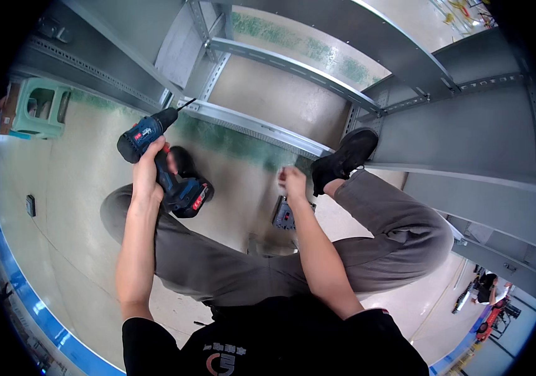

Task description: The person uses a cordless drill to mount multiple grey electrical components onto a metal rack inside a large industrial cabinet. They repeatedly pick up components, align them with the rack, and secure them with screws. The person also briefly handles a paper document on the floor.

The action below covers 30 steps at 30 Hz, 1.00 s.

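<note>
My left hand (147, 164) is wrapped round the grip of a blue and black cordless drill (162, 156), a finger near its red trigger. The drill's long thin bit points up and right, its tip close to the lower rail (249, 128) of a grey metal cabinet frame; contact cannot be made out. Between my legs, my right hand (293, 182) is closed with curled fingers, slightly blurred. What it holds, if anything, is hidden. Just below it, a dark grey boxy device (285, 213) is partly covered by my right forearm.
My black shoe (346, 156) rests against the cabinet's lower edge. Grey side panels (456, 131) rise at right. A pale green plastic stool (41, 108) stands at far left, a small dark box (30, 205) on the floor. Another person (488, 289) is far off at lower right.
</note>
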Motion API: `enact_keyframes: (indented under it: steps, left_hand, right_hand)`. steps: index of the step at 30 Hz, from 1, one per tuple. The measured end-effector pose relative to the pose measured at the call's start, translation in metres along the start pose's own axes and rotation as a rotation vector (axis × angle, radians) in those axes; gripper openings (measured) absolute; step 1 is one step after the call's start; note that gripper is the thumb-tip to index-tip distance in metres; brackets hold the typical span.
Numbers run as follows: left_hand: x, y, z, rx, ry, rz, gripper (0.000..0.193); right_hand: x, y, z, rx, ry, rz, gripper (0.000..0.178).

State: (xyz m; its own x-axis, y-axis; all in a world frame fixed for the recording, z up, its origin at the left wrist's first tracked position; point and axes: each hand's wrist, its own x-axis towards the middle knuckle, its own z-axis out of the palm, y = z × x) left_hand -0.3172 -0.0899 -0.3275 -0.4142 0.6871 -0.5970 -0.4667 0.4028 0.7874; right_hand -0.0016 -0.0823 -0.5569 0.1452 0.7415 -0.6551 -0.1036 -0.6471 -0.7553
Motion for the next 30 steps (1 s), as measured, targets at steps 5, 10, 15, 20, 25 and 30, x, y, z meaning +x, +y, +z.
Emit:
enact_keyframes:
  steps: [5, 10, 15, 20, 25, 30]
  left_hand:
    - [-0.008, 0.003, 0.003, -0.009, -0.005, -0.042, 0.023]
    - [-0.006, 0.003, 0.006, 0.067, 0.033, 0.017, 0.023]
    - [-0.007, 0.002, 0.007, 0.040, 0.057, -0.055, 0.024]
    - [0.000, 0.004, 0.021, 0.087, 0.042, -0.057, 0.027]
    - [0.003, 0.010, 0.025, 0.079, 0.111, -0.082, 0.027]
    - [0.006, 0.014, 0.036, 0.103, 0.111, -0.082, 0.024]
  right_hand:
    - [0.029, 0.104, -0.041, -0.892, 0.133, 0.101, 0.022]
    - [0.055, 0.102, -0.054, -0.698, 0.291, 0.254, 0.031]
    - [0.033, 0.083, -0.068, -0.762, 0.438, 0.515, 0.042]
    - [0.031, 0.156, -0.096, -0.351, 0.388, 1.013, 0.045]
    - [0.006, 0.183, -0.063, 0.105, 0.477, 1.020, 0.047]
    - [0.010, 0.212, -0.035, -0.581, 0.376, 0.869, 0.042]
